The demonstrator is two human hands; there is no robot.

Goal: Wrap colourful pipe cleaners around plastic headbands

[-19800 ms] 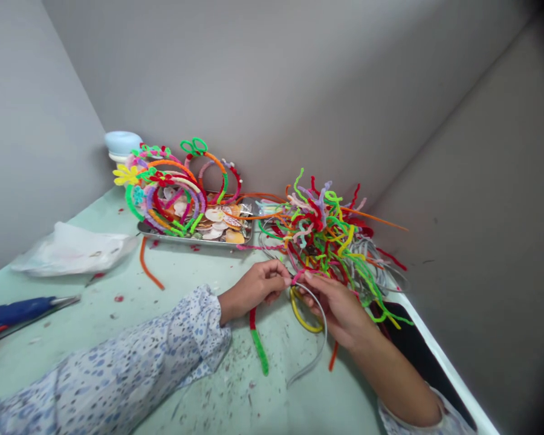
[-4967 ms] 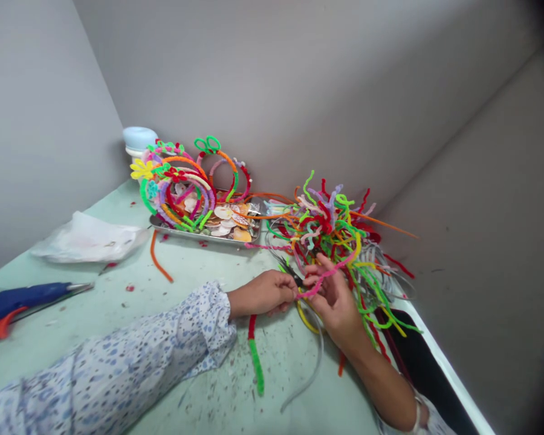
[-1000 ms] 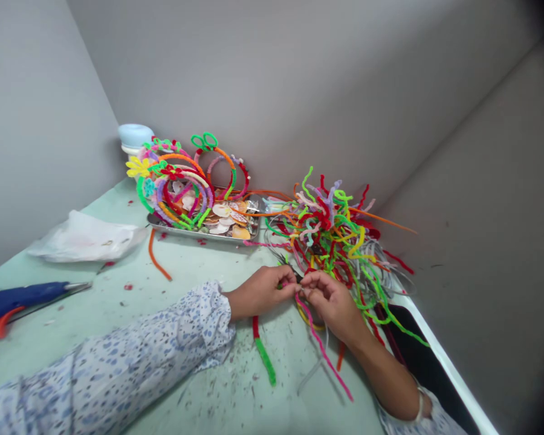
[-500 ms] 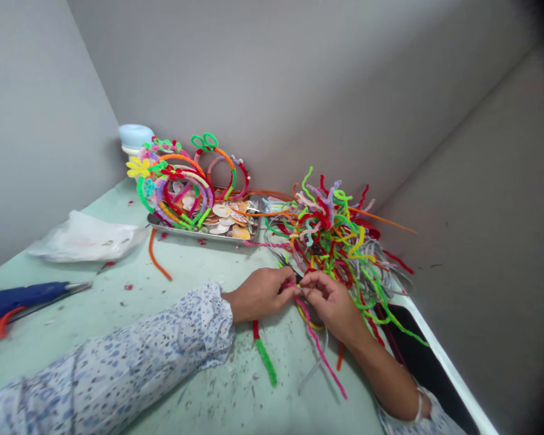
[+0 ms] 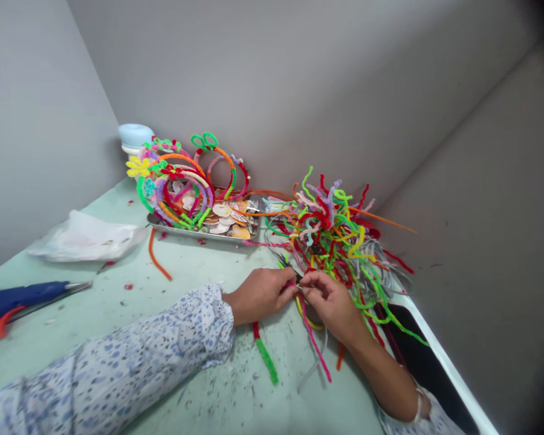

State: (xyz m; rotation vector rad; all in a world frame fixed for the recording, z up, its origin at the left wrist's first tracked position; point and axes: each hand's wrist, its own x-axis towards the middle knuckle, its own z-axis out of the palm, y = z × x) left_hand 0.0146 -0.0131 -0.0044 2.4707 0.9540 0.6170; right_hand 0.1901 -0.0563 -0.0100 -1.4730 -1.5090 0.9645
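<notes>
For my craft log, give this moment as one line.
left hand: pinching thin grey headband | right hand: holding fuzzy pink pipe cleaner | beside: multicoloured pipe cleaner pile

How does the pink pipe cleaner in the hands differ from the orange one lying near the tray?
The pink pipe cleaner is pinched between both hands, left hand and right hand, its tail trailing toward the camera; the orange pipe cleaner lies loose on the table, touched by nothing. The pink one runs nearly straight, the orange one bends in a curve. Both are thin and fuzzy.
</notes>
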